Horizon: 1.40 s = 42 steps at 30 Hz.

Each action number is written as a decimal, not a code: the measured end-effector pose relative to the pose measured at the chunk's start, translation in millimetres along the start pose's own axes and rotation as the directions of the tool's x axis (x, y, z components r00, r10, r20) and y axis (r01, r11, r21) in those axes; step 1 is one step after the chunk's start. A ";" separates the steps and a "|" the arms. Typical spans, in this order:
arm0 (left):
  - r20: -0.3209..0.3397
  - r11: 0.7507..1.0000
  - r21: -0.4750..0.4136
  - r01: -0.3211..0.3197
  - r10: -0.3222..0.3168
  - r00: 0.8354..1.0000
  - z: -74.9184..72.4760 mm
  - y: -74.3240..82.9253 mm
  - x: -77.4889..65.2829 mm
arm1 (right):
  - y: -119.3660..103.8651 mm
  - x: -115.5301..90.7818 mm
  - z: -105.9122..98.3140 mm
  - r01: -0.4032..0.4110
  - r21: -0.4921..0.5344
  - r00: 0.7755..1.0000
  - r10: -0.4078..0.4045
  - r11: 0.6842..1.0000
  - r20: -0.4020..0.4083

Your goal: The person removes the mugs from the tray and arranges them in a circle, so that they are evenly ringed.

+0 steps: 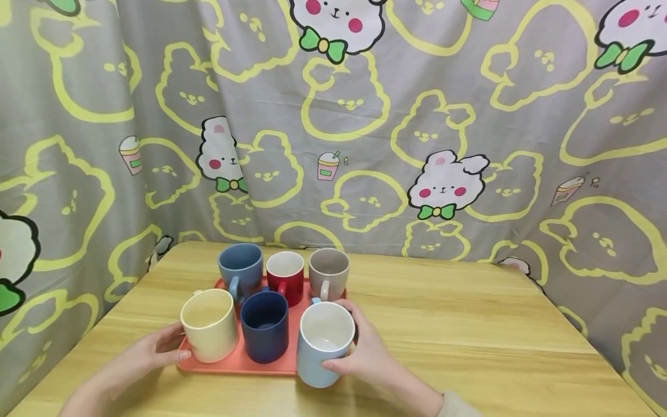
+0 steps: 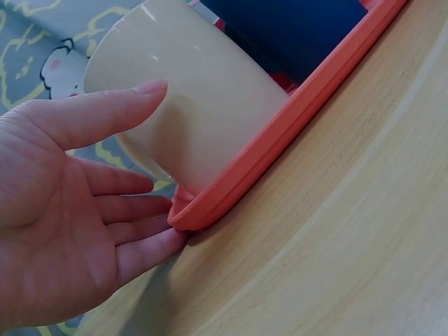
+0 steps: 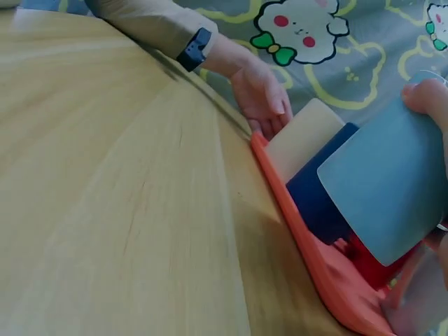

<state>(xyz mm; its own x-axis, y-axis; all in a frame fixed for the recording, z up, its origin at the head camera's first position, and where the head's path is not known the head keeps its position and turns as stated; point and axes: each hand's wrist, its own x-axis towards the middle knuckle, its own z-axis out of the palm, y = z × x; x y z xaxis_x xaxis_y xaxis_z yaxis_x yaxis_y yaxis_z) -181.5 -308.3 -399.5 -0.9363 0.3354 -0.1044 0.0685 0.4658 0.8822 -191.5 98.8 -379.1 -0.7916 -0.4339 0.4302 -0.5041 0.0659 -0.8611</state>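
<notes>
A wood-grain table [image 1: 469,330], a coral tray [image 1: 293,347], and a light-blue mug [image 1: 316,362] held at the tray's near right corner.
The tray looks stiff and shallow, so its load calls for level handling: a cream mug [image 1: 212,336], steel-blue mug [image 1: 242,273], navy mug [image 1: 264,339], taupe mug [image 1: 336,282] and red mug [image 1: 293,286]. The light-blue mug, seemingly raised off the tray, looks like glazed ceramic: likely rigid, moderately heavy, smooth and easily chipped, best held round its side or by its handle. The right hand [image 1: 367,350] curls round that side, thumb nearest. The left hand [image 1: 156,347] grips nothing, its fingers loosely extended against the tray's near left corner; whether its thumb touches the cream mug is unclear.
</notes>
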 end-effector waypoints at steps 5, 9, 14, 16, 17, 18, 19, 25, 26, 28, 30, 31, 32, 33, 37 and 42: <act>-0.013 0.999 -0.004 0.049 -0.049 0.999 -2.0 2.0 0.6 | 0.1 -12.4 -25.1 0.110 -0.010 0.994 -0.110 0.994 -0.012; -0.016 0.999 0.003 0.053 -0.053 0.998 -3.0 1.3 0.4 | 2.9 -22.8 -52.8 0.116 -0.082 0.990 -0.122 0.990 -0.071; -0.010 1.000 0.023 0.010 -0.010 1.000 -4.5 -3.0 -2.4 | 11.9 -33.6 -90.8 0.068 -0.197 0.978 -0.104 0.978 -0.179; -0.003 1.000 0.023 0.000 0.000 1.000 -5.7 -5.2 -3.5 | 16.7 -36.0 -105.0 0.039 -0.234 0.970 -0.093 0.972 -0.225; 0.000 1.000 0.019 -0.005 0.005 1.000 -6.2 -6.1 -3.9 | 19.3 -36.8 -112.0 0.021 -0.252 0.965 -0.085 0.968 -0.248; 0.003 1.000 0.014 -0.009 0.009 1.000 -6.7 -7.0 -4.3 | 22.1 -37.4 -118.8 -0.004 -0.269 0.959 -0.072 0.963 -0.273; 0.006 1.000 0.009 -0.013 0.013 1.000 -7.1 -7.6 -4.5 | 24.6 -37.8 -125.5 -0.028 -0.282 0.954 -0.059 0.959 -0.295; 0.007 1.000 0.013 -0.005 0.005 1.000 -7.4 -7.0 -4.7 | 40.7 -33.1 -164.1 -0.143 -0.359 0.934 0.005 0.923 -0.358; 0.005 1.000 0.016 -0.001 0.001 1.000 -7.2 -6.6 -4.6 | 43.2 -31.2 -169.6 -0.161 -0.365 0.932 0.019 0.917 -0.362; 0.000 1.000 0.020 0.001 -0.001 1.000 -6.6 -6.1 -4.5 | 47.7 -27.0 -179.5 -0.204 -0.378 0.925 0.052 0.903 -0.375; -0.006 1.000 0.020 0.009 -0.009 1.000 -5.7 -5.6 -3.9 | 52.0 -22.3 -187.8 -0.245 -0.394 0.918 0.081 0.886 -0.389; -0.009 1.000 0.021 0.012 -0.012 1.000 -5.3 -5.5 -3.6 | 54.2 -19.9 -191.4 -0.269 -0.407 0.913 0.097 0.873 -0.395; -0.010 1.000 0.025 0.010 -0.010 1.000 -5.4 -5.7 -3.3 | 56.3 -17.5 -194.6 -0.293 -0.411 0.909 0.118 0.863 -0.400; -0.015 1.000 0.028 0.014 -0.013 1.000 -5.2 -5.6 -3.1 | 59.0 -15.1 -197.3 -0.315 -0.411 0.903 0.137 0.855 -0.408; -0.030 0.998 0.046 0.038 -0.037 0.999 -3.8 -5.2 -2.5 | 71.9 -6.6 -204.8 -0.362 -0.381 0.887 0.190 0.851 -0.421; -0.049 0.995 0.068 0.071 -0.068 0.996 0.1 -4.1 -1.0 | 85.5 -2.4 -207.8 -0.358 -0.377 0.887 0.185 0.854 -0.424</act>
<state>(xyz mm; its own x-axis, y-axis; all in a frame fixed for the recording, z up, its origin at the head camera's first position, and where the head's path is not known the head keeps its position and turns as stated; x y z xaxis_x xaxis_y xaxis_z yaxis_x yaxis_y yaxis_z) -180.9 -310.4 -403.1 -0.9546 0.2623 -0.1412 0.0251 0.5431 0.8393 -304.4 292.2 -397.5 -0.9415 0.0082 0.3368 -0.2769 0.5506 -0.7875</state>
